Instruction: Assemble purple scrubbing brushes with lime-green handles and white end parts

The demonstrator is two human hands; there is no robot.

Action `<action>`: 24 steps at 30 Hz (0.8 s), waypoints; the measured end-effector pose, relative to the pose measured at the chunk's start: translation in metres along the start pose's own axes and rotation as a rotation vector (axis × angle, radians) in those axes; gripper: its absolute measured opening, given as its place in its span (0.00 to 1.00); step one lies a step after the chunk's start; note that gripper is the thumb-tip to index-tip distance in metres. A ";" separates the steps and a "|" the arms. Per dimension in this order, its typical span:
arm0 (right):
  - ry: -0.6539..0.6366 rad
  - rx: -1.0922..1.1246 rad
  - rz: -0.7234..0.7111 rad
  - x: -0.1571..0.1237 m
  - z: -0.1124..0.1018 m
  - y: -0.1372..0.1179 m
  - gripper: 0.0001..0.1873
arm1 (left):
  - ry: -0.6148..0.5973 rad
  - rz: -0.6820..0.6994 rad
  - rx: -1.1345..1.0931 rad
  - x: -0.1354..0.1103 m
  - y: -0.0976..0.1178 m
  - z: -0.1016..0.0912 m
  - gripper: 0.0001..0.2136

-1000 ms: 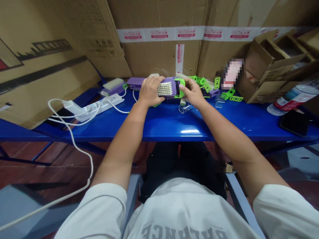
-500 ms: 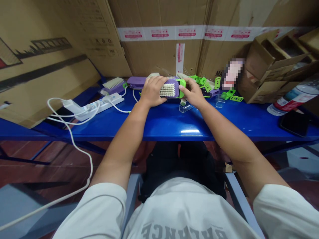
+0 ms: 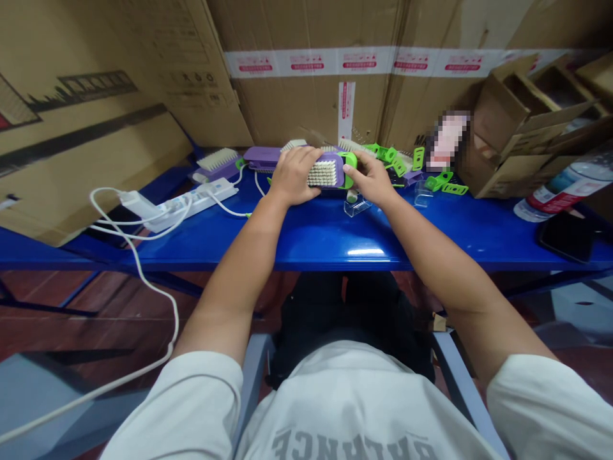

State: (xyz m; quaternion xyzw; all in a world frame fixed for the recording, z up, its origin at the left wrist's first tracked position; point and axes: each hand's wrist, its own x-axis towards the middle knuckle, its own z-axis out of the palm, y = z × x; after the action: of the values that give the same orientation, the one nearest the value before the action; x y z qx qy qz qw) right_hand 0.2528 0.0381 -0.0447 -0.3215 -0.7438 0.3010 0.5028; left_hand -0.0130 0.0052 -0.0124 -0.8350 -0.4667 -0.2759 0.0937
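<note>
My left hand (image 3: 294,176) grips a purple brush with pale bristles (image 3: 323,173), its bristles facing me. My right hand (image 3: 371,179) pinches a bright green plastic piece (image 3: 349,170) against the brush's right end, partly hiding it. Just below my right hand stands a small transparent acrylic stand (image 3: 357,206). Behind my left hand lies a second purple brush (image 3: 261,155), and a third brush (image 3: 218,160) lies farther left. Several loose green plastic clips (image 3: 391,154) are scattered to the right.
All this is on a blue metal table (image 3: 316,246). A white power strip (image 3: 196,204) with white cables lies at left. At right are green clips, a transparent piece, a water bottle (image 3: 565,191) and a black phone (image 3: 565,235). Cardboard boxes (image 3: 311,96) stand behind.
The purple brush and my left hand have shifted slightly to the right. The green piece now sits higher and closer against the brush's end, under my right hand.
</note>
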 end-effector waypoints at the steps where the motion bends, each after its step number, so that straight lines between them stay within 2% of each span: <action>1: -0.001 -0.004 0.000 0.000 0.000 0.000 0.50 | 0.003 0.003 0.002 0.000 -0.001 0.000 0.47; 24: 0.013 -0.036 0.004 -0.001 -0.003 -0.001 0.48 | 0.021 0.009 -0.004 0.000 -0.003 0.004 0.47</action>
State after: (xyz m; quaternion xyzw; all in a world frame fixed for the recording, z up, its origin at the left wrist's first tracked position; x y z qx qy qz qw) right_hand 0.2554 0.0372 -0.0440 -0.3341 -0.7452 0.2863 0.5011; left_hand -0.0143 0.0084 -0.0157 -0.8343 -0.4615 -0.2852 0.0983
